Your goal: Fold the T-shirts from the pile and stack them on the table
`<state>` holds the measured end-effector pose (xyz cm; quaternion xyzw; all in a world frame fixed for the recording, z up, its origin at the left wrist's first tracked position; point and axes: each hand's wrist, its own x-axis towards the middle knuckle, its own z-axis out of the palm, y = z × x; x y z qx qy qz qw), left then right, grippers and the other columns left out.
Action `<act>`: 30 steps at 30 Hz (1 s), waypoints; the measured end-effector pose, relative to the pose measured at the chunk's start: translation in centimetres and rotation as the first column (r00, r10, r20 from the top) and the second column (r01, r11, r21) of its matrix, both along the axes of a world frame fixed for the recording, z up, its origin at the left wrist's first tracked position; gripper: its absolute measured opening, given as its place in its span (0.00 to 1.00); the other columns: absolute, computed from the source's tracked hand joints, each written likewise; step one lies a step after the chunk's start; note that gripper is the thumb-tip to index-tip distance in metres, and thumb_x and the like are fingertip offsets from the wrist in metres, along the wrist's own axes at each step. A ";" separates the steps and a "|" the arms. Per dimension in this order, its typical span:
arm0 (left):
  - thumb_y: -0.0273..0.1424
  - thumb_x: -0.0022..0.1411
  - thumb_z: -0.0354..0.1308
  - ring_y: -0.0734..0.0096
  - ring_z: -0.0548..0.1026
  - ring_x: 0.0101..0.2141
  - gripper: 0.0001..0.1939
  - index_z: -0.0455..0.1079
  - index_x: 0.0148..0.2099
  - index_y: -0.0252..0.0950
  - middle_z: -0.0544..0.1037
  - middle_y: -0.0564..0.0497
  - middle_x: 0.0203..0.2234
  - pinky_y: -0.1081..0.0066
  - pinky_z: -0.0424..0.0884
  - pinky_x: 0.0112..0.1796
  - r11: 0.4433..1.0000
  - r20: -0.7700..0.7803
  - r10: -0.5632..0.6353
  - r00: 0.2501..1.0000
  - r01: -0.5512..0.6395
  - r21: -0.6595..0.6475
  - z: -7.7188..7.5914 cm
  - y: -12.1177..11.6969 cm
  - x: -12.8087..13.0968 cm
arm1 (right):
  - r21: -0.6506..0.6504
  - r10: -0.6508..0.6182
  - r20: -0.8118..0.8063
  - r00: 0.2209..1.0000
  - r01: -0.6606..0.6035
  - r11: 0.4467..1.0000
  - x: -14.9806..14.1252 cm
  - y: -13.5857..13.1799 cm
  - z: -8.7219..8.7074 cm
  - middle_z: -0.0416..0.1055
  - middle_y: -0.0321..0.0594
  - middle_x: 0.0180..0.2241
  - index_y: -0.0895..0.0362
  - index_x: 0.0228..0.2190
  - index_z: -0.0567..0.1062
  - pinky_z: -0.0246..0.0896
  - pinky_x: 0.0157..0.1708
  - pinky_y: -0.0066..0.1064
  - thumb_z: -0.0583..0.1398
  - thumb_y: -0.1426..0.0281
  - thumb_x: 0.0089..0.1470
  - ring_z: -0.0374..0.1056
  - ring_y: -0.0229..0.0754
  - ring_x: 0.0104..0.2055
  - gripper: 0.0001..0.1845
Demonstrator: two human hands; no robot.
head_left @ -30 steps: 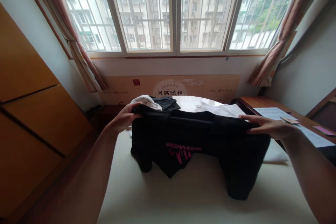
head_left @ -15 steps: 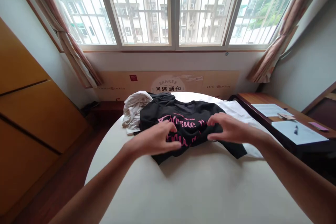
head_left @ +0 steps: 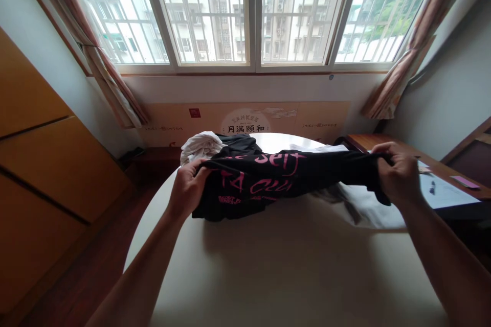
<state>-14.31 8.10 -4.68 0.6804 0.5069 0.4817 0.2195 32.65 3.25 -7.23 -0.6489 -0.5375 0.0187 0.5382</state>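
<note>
Round cream table [head_left: 291,271] — crumpled white cloth [head_left: 200,146] & white garment [head_left: 368,209] on it.

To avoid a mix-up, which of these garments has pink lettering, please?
The black T-shirt stretched between the left hand and right hand; the crumpled white cloth beside it shows none.

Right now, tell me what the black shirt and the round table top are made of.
The black T-shirt looks like matte cotton knit, going by its soft folds, though a blend is possible. The round table top looks like cream laminate or painted wood, with a smooth, faint sheen; the view cannot settle which.
</note>
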 end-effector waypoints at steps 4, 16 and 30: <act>0.48 0.68 0.50 0.61 0.73 0.29 0.23 0.68 0.28 0.39 0.75 0.51 0.23 0.68 0.64 0.32 0.986 -0.224 0.115 0.968 -0.139 -0.094 -1.5 1.5 -1.0 | -0.038 -0.259 0.071 0.963 0.262 0.964 2.9 1.8 -2.1 0.76 0.52 0.39 0.55 0.38 0.78 0.65 0.46 0.45 0.58 0.68 0.53 0.72 0.55 0.42 0.12; 0.33 0.68 0.53 0.58 0.76 0.44 0.08 0.73 0.45 0.40 0.79 0.46 0.41 0.63 0.71 0.48 0.968 -0.445 -0.178 0.878 0.238 0.084 -0.8 -1.7 1.3 | -0.235 0.519 0.435 0.736 -0.464 0.854 -9.1 -3.8 -0.8 0.75 0.42 0.36 0.52 0.39 0.76 0.69 0.42 0.40 0.58 0.67 0.64 0.73 0.48 0.38 0.06; 0.36 0.70 0.58 0.54 0.81 0.43 0.09 0.78 0.46 0.42 0.85 0.48 0.42 0.61 0.71 0.48 0.956 -0.585 -0.241 0.775 0.293 -0.006 -3.6 -1.1 2.5 | -0.366 0.462 0.710 0.531 -0.282 0.887 -14.5 -1.6 -6.4 0.77 0.45 0.40 0.54 0.38 0.75 0.66 0.46 0.43 0.58 0.76 0.65 0.73 0.54 0.43 0.07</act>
